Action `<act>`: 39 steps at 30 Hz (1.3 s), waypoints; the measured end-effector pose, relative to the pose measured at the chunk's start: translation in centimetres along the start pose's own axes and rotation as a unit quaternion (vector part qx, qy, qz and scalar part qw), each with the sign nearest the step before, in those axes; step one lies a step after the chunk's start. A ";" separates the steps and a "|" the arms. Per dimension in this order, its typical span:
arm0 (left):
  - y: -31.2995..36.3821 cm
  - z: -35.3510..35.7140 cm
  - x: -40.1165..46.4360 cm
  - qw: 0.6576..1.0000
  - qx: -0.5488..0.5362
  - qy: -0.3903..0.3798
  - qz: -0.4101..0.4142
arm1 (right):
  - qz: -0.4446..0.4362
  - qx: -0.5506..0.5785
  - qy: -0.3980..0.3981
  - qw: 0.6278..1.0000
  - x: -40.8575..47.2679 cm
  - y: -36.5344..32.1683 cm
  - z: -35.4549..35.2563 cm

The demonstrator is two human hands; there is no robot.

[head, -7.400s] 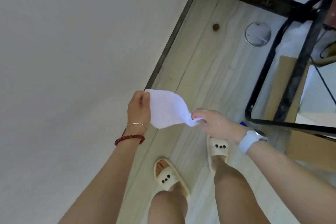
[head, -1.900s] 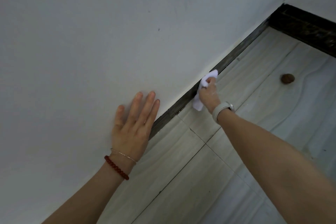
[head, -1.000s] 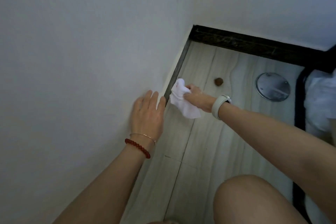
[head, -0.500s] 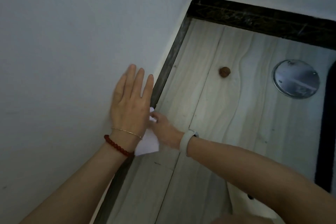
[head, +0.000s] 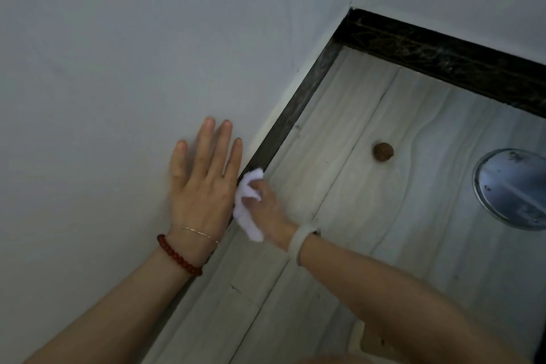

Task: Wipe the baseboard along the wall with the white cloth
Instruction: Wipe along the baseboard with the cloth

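Two hands showed: my left hand (head: pixel 204 186) lay flat on the wall (head: pixel 118 68). My right hand (head: pixel 267 210) gripped the white cloth (head: pixel 246 204) against the baseboard (head: pixel 298 103), its fingers blurred, its lower stretch hidden behind my left hand.

Baseboard (head: pixel 291 115): a dark, almost black strip with faint pale mottling, running along the foot of the white wall where it meets the pale wood-grain floor. At the far corner it turns and carries on along the adjoining wall. White cloth (head: pixel 247 205): small and crumpled, bunched into a loose wad. Its upper end touches the baseboard's face; its lower end trails down towards the floor.
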State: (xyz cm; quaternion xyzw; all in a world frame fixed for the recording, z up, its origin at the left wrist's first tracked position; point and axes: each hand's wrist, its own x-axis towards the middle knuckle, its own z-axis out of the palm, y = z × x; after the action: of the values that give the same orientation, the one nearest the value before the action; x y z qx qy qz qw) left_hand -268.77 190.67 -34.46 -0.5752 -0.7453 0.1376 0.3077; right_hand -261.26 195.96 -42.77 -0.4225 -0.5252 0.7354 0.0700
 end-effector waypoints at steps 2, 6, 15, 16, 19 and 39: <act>0.5 0.2 0.6 1.000 -0.004 0.004 -0.002 | -0.034 -0.019 0.036 0.999 0.4 1.0 0.5; 0.8 0.4 1.7 0.999 -0.039 0.028 0.024 | -0.083 -0.009 0.140 0.987 4.7 -3.3 -4.5; 1.4 1.2 6.5 0.998 -0.024 0.051 0.035 | -0.127 -0.131 0.104 0.978 5.0 -3.0 -7.2; 1.6 1.4 6.4 0.998 -0.010 0.048 0.033 | -0.136 -0.138 0.068 0.979 3.7 -2.3 -6.5; 1.4 1.8 6.0 0.997 0.045 0.033 0.047 | -0.149 -0.090 0.043 0.984 4.4 -3.0 -7.1; 4.2 1.7 11.9 0.996 -0.064 0.049 0.021 | 0.023 -0.019 -0.070 0.997 8.6 -9.2 -15.9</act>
State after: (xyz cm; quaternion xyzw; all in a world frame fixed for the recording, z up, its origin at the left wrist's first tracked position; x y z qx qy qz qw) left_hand -268.39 203.41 -34.53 -0.6157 -0.7241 0.0672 0.3035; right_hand -258.77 216.02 -41.30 -0.3837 -0.5328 0.7542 0.0080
